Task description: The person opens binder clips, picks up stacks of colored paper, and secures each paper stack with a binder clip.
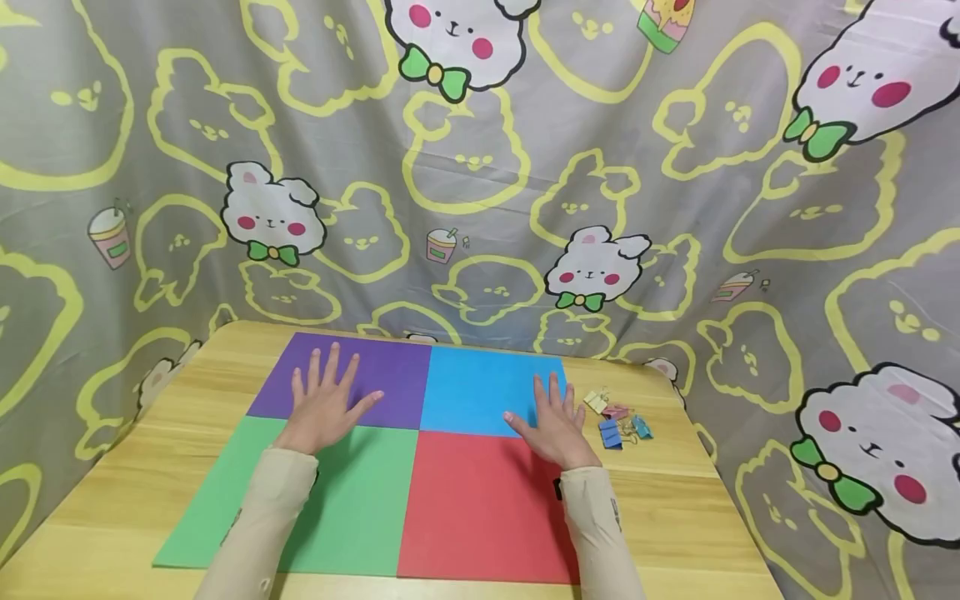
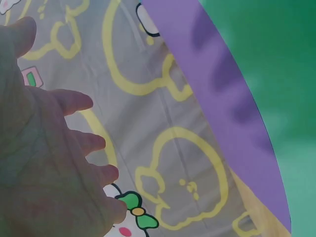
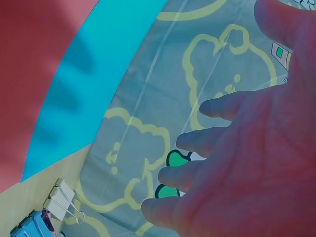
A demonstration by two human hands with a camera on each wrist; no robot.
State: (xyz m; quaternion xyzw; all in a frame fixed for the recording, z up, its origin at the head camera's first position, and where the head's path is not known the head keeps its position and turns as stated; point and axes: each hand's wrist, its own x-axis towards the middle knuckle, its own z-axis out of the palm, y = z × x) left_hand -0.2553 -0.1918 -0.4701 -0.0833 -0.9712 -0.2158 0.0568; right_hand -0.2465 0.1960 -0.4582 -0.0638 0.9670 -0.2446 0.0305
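My left hand [image 1: 322, 408] is held above the purple square [image 1: 390, 375] and the green square [image 1: 337, 508], fingers spread and holding nothing. Over the blue square [image 1: 472, 392] and red square [image 1: 480, 508] is my right hand [image 1: 555, 425], its fingers also spread and its palm bare in the right wrist view. Both hands cast shadows on the coloured squares. Right of the right hand lie several binder clips: a cream one [image 1: 596, 402], a pink one [image 1: 617, 412], a blue one [image 1: 611, 433] and a teal one [image 1: 642, 427].
The four squares lie edge to edge on a light wooden table [image 1: 667, 517]. A grey curtain [image 1: 495, 283] with rabbit drawings hangs behind the table and along its sides. Beige sleeves [image 1: 262, 508] cover both forearms.
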